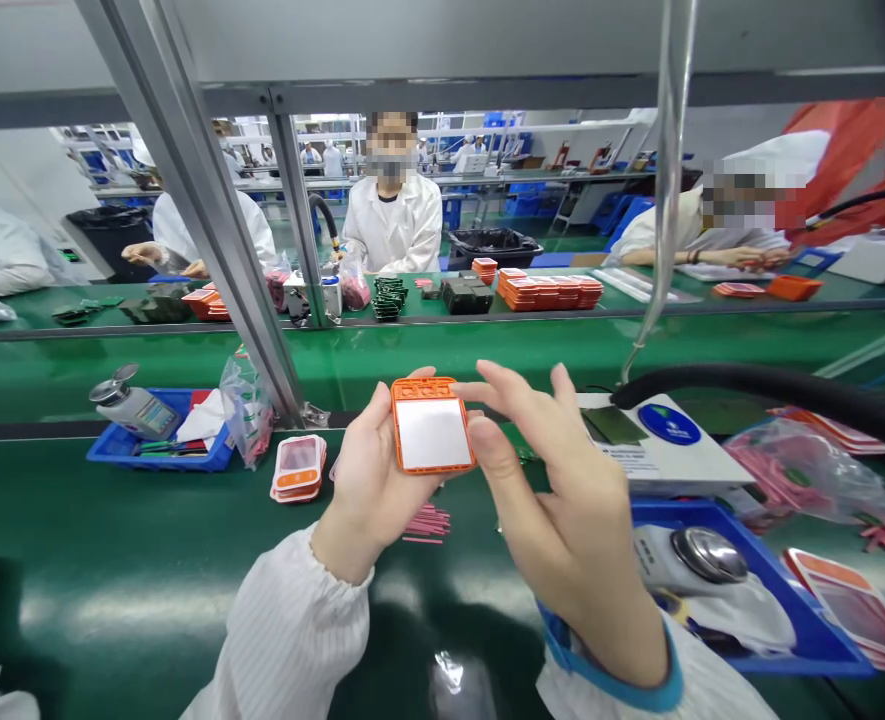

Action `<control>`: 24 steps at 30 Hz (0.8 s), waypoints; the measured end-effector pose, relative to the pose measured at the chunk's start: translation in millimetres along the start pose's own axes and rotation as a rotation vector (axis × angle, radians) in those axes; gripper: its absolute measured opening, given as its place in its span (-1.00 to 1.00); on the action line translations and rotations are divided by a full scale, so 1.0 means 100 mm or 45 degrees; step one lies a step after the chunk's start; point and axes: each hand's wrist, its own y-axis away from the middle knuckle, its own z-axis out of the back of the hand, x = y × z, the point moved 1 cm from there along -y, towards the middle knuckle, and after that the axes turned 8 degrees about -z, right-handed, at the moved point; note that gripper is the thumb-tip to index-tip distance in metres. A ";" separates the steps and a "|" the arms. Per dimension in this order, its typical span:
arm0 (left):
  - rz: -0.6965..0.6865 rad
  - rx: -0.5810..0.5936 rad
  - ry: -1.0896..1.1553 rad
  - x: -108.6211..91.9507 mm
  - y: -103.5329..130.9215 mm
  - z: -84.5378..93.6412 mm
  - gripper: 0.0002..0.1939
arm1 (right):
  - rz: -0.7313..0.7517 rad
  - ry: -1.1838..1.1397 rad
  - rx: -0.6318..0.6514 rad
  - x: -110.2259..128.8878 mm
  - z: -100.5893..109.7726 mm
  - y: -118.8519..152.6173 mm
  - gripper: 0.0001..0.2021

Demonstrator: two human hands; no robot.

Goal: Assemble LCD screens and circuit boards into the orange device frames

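Note:
My left hand (pixel 371 475) is closed around an orange plastic casing (pixel 433 425) with a white square panel and a slotted strip above it. It is held tilted towards me over the bench. My right hand (pixel 562 490) has its fingers spread at the casing's right side. Its index fingertip lies at the upper right corner and the thumb is by the right edge; whether they press on it I cannot tell. Below the hands lie several thin pink strips (pixel 427 523). A small stack of orange-and-white casings (pixel 298 468) sits left of my left hand.
A blue tray (pixel 221 455) with a dispenser bottle stands left, another blue tray (pixel 824 625) right. Behind the right tray are a white box (pixel 682 455) and a black hose (pixel 772 385). A metal post (pixel 209 210) rises at left. Co-workers sit across the green bench (pixel 149 560).

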 end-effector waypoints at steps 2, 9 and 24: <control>0.012 -0.006 0.001 -0.01 0.01 -0.02 -0.61 | 0.136 -0.043 0.097 -0.02 -0.01 -0.03 -0.60; -0.119 -0.046 -0.150 -0.13 -0.01 0.03 -0.73 | 0.232 0.033 -0.109 -0.13 -0.02 -0.10 -0.65; -0.529 -0.334 0.038 -0.93 0.20 0.27 -0.65 | -0.092 0.502 0.616 -0.51 -0.55 0.87 -0.76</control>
